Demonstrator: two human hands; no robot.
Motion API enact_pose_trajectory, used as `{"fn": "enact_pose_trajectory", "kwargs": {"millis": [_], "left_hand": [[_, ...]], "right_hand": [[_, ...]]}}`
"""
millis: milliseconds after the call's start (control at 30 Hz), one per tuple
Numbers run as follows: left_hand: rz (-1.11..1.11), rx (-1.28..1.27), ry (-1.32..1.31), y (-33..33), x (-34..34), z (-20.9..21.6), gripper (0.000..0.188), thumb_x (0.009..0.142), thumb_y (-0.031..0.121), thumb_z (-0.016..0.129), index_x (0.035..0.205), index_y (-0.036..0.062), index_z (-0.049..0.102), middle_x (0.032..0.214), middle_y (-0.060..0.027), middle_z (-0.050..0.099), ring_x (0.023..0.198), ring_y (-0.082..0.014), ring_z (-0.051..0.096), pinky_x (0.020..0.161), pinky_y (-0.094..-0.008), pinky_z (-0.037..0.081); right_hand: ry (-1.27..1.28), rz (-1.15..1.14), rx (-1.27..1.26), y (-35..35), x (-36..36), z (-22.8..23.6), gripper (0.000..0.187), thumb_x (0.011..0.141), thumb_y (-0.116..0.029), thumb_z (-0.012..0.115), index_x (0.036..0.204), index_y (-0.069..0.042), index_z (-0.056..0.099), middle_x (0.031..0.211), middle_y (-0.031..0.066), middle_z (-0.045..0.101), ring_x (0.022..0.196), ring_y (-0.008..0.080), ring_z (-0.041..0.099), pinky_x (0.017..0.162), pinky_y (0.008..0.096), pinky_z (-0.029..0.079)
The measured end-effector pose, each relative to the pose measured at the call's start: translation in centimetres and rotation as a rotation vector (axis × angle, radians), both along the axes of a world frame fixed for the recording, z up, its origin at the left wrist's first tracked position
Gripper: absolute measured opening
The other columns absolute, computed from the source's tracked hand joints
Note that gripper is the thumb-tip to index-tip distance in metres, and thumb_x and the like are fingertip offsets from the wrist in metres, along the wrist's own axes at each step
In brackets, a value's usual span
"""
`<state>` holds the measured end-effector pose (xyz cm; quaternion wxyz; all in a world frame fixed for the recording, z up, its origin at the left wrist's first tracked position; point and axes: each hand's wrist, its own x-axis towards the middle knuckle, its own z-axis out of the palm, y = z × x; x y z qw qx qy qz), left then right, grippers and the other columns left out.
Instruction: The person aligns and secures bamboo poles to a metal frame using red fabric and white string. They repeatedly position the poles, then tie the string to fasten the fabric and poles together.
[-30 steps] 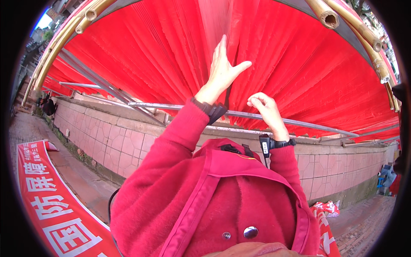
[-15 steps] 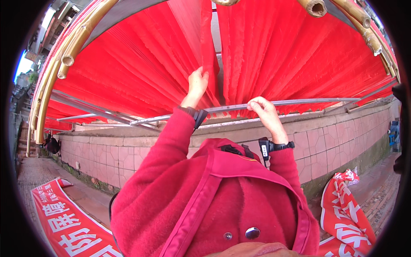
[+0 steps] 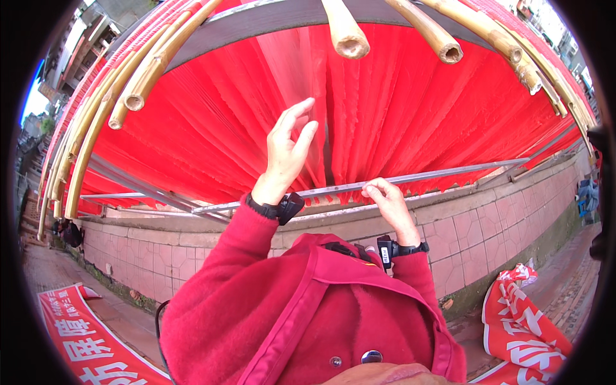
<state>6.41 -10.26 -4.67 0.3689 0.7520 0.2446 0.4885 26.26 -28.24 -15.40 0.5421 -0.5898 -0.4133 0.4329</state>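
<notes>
Long red cloth [image 3: 212, 122] hangs in folds from bamboo poles ahead of me, with a dark gap between two sections near the middle. My left hand [image 3: 285, 151] is raised in front of the cloth beside this gap, fingers stretched out and thumb apart, holding nothing. Lower and to the right, my right hand [image 3: 390, 204] has its fingers curled, thumb and forefinger together, close to a grey metal rail [image 3: 443, 174] that runs along the cloth's lower ends. Whatever its fingertips may pinch is too small to make out.
Bamboo pole ends [image 3: 351, 46] jut toward me overhead. A low pink-tiled wall [image 3: 160, 256] stands below the cloth. Red banners with white lettering lie on the ground, one banner [image 3: 96, 343] at left and a crumpled banner [image 3: 520, 321] at right. Blue items [image 3: 587, 197] sit far right.
My left hand has come away from the cloth's edge and its fingers have spread. The right hand stays curled near the rail. My view has tilted up, showing more pole ends.
</notes>
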Motion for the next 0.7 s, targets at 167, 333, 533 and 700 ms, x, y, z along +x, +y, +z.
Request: {"fn": "enact_pose_trajectory", "kwargs": {"millis": [167,333,533,700], "left_hand": [[0.087,0.378,-0.349,-1.8,-2.2,7.5,0.04,0.098,0.0,0.057,0.138,-0.0006,0.05,0.136,-0.0169,0.057,0.122,-0.0273,0.06,0.101,-0.0384,0.052],[0.342,0.442,-0.756,-2.6,-4.0,12.1,0.052,0.101,0.011,0.057,0.149,0.0054,0.036,0.143,-0.019,0.049,0.119,-0.0342,0.061,0.09,-0.0399,0.058],[0.331,0.467,-0.712,-2.3,-4.9,15.0,0.057,0.104,0.017,0.054,0.154,0.003,0.029,0.134,-0.0164,0.057,0.117,-0.0316,0.064,0.086,-0.0375,0.061],[0.233,0.533,-0.721,-0.5,-5.9,16.5,0.049,0.105,0.021,0.051,0.149,0.0028,0.039,0.146,-0.0163,0.048,0.122,-0.0311,0.061,0.086,-0.0386,0.063]], "right_hand": [[-0.199,0.023,0.118,1.2,0.7,6.8,0.018,0.098,-0.012,0.061,0.109,0.001,0.066,0.099,0.0075,0.071,0.096,0.0134,0.066,0.085,0.0281,0.051],[-0.45,-0.023,0.478,2.2,0.9,17.0,0.032,0.095,-0.001,0.059,0.127,0.003,0.06,0.118,0.0139,0.066,0.109,0.0205,0.065,0.095,0.0329,0.051],[-0.537,0.122,1.109,5.7,-4.1,24.4,0.074,0.087,-0.004,0.073,0.15,0.003,0.035,0.153,0.0267,0.035,0.127,0.0356,0.056,0.099,0.0413,0.054],[-0.373,0.054,1.252,9.7,-7.2,27.3,0.061,0.097,-0.019,0.065,0.147,0.003,0.039,0.151,0.0235,0.039,0.129,0.0338,0.053,0.099,0.0403,0.052]]}}
